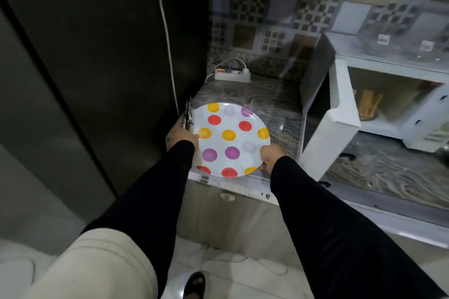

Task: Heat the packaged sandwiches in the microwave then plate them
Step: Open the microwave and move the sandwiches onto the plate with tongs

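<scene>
Holding the polka-dot plate (230, 139) by its rim over the marbled counter (255, 97), our left hand (183, 137) also pinches a silvery wrapper (187, 115); our right hand (271, 155) grips opposite. The white microwave (388, 104) stands open, something tan inside.

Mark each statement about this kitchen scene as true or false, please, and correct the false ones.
1. Both hands hold the dotted plate. True: left hand and right hand grip opposite edges.
2. The microwave door is closed. False: it stands open.
3. The plate carries sandwiches. False: nothing lies on it.
4. A power strip lies on the counter behind the plate. True.
</scene>
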A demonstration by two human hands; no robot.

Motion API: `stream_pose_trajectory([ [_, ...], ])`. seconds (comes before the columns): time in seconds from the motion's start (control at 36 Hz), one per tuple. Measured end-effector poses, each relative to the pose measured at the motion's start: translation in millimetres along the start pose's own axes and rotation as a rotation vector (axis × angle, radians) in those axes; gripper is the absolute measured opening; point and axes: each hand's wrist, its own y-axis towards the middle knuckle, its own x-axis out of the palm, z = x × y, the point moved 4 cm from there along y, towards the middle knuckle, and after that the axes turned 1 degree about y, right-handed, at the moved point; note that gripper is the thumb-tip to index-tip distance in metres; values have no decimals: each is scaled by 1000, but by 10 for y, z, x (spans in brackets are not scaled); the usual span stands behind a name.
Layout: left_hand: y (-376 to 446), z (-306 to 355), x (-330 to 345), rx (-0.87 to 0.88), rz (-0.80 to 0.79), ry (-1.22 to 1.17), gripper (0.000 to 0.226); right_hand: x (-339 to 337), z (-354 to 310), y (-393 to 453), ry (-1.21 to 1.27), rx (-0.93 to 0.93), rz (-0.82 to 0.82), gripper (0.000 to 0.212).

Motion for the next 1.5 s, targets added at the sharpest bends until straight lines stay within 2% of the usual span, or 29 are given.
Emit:
stream_pose_trajectory([
  [0.17,-682,-322,-110,-57,16,-12,68,-275,322,-286,-63,-39,-46,31],
  [0.36,-1193,-557,-280,-79,6,-16,68,-488,501,-997,-136,-76,-90,39],
  [0.44,-1310,-569,-340,-72,2,-29,67,-548,538,-1046,-66,-52,-51,22],
  [0.61,-1557,-552,-441,-14,-25,-47,67,-684,565,-1388,14,-50,9,24],
  [0.89,-1917,-752,-624,88,-101,23,70,-815,909,-1884,-13,-37,130,34],
  [1.06,-2153,-911,-638,188,-175,191,82,-946,1271,-2365,27,14,209,31],
  [1.17,-2378,-979,-556,283,-228,249,73,-1114,1480,-2676,16,36,245,37],
  [1.33,-2717,-913,-268,302,-333,225,64,-1491,1743,-2990,139,93,347,27],
  [1.39,-2852,-847,-147,319,-365,220,63,-1662,1792,-3101,105,103,357,21],
  [1.5,-3126,-704,109,385,-418,249,60,-2051,1871,-3289,-10,16,411,41],
])
